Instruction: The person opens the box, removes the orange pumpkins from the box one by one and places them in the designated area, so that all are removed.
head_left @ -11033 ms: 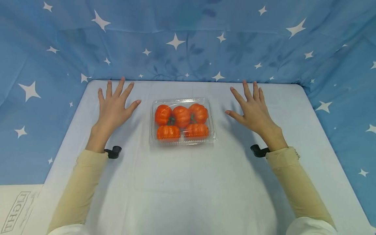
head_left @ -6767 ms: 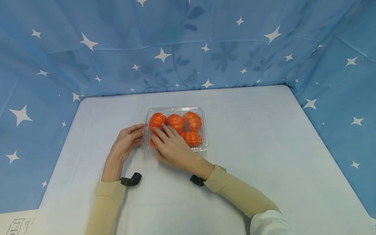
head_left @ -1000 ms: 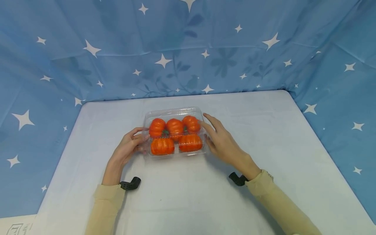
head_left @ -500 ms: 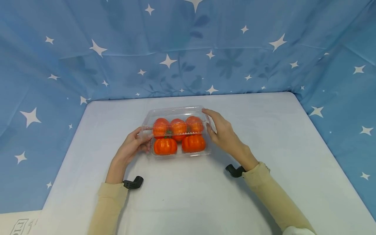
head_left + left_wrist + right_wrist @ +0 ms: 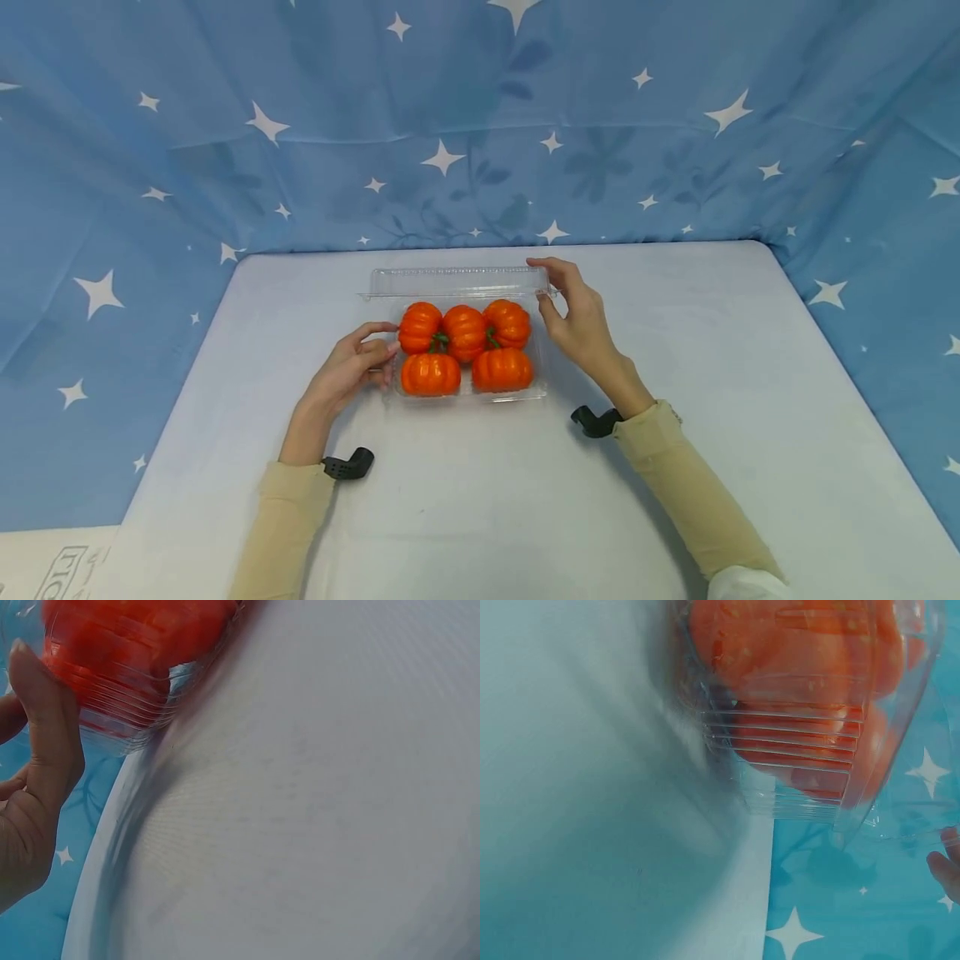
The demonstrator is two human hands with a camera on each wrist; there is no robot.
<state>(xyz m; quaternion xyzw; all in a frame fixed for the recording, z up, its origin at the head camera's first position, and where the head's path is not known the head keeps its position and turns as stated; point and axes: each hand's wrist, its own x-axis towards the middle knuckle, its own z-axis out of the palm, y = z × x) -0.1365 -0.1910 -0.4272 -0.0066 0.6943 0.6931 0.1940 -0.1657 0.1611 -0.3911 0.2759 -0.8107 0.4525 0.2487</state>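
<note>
A clear plastic clamshell box (image 5: 467,395) sits toward the far side of the table, its hinged lid (image 5: 459,282) raised nearly upright at the back. Inside lie several small orange pumpkins (image 5: 465,333) with green stems, in two rows. My left hand (image 5: 341,375) holds the box's left edge between thumb and fingers; the left wrist view shows the thumb against the clear ribbed wall (image 5: 120,735). My right hand (image 5: 588,325) pinches the lid's right end. Only fingertips of the right hand (image 5: 946,871) appear in the right wrist view, beside the lid.
A white cloth covers the table (image 5: 480,500). Blue curtain (image 5: 480,125) with white stars stands close behind the table and along both sides. A pale printed sheet or box (image 5: 56,567) lies at the lower left. Black wrist cameras (image 5: 351,464) sit on both wrists.
My right hand has taken the lid's right end and swung it up and back from over the pumpkins, uncovering them. The left hand stays at the box's left edge.
</note>
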